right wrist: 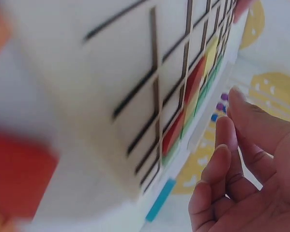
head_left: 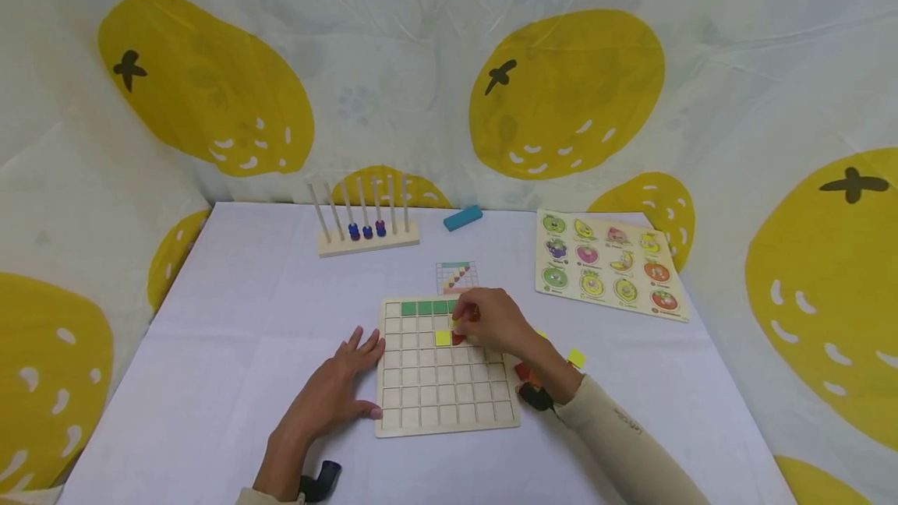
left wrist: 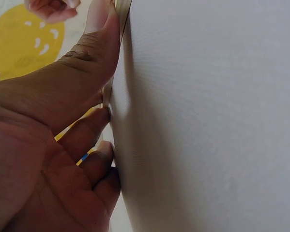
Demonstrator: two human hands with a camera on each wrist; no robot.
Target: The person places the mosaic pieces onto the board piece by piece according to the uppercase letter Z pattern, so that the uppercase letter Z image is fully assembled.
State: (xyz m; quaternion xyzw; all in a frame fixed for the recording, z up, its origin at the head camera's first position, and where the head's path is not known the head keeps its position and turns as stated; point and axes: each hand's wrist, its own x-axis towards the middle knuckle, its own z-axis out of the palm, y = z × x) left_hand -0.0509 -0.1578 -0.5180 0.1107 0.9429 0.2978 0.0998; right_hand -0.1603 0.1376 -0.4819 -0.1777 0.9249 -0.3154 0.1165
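Observation:
A wooden grid board (head_left: 414, 396) lies flat on the table. Green square tiles (head_left: 424, 308) fill part of its far row. Closer in, a yellow tile (head_left: 443, 338) sits beside a red tile (head_left: 458, 339). My left hand (head_left: 340, 388) rests with spread fingers against the board's left edge; its thumb (left wrist: 94, 48) touches that edge in the left wrist view. Over the board's upper right hovers my right hand (head_left: 494, 322), partly hiding the tiles there. In the right wrist view, the right hand's fingers (right wrist: 216, 166) are loosely bent, and nothing shows between thumb and fingertips.
Beyond the board lies a printed pattern card (head_left: 457, 277). A peg stand (head_left: 369, 240) with several beads and a teal block (head_left: 463, 217) stand farther back. A fruit puzzle board (head_left: 606, 267) is at the right. Loose yellow tiles (head_left: 577, 358) lie near my right forearm, beside red ones.

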